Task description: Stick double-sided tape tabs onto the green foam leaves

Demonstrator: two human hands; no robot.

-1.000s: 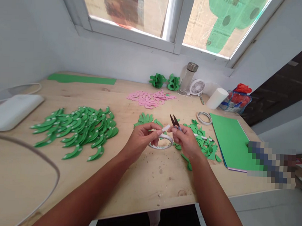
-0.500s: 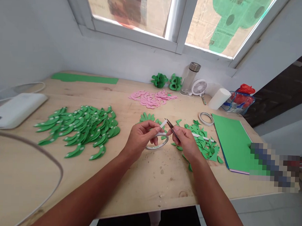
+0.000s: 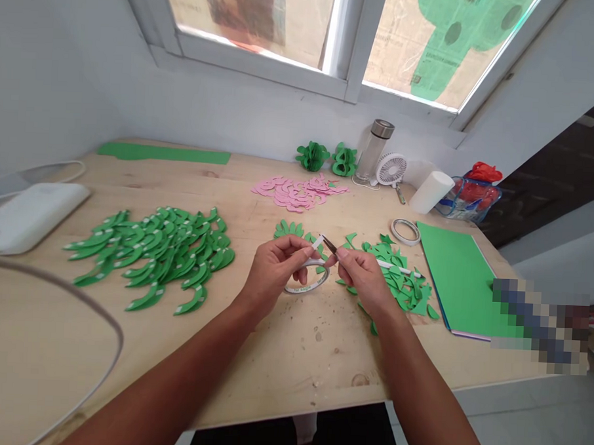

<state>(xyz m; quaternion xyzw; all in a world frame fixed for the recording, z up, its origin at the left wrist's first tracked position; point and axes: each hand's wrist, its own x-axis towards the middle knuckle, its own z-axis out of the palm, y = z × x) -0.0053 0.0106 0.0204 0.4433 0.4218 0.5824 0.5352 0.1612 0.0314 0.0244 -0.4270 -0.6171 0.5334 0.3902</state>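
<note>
My left hand (image 3: 281, 261) is closed on a roll of white double-sided tape (image 3: 308, 289). Between its thumb and finger a short white tape end (image 3: 318, 242) sticks up. My right hand (image 3: 361, 272) grips small dark scissors (image 3: 330, 245), their pointed blades at the tip of that tape end; the handles are hidden in the fingers. Just behind my hands lie green paper leaf shapes (image 3: 287, 229). To the left is a heap of curved green paper pieces (image 3: 170, 250) with white tape bits on them. Green paper scraps (image 3: 407, 289) are scattered by my right hand.
Pink paper cut-outs (image 3: 293, 193) lie toward the back, before two green paper balls (image 3: 312, 156). A glass bottle (image 3: 371, 153), a small fan (image 3: 391, 169) and a white paper roll (image 3: 431, 192) stand at the back right. Green sheets (image 3: 455, 275) and another tape roll (image 3: 405, 232) lie right.
The scissor blades have come down slightly to the tape end, and the tape roll has shifted a little left. The whole view has moved slightly.
</note>
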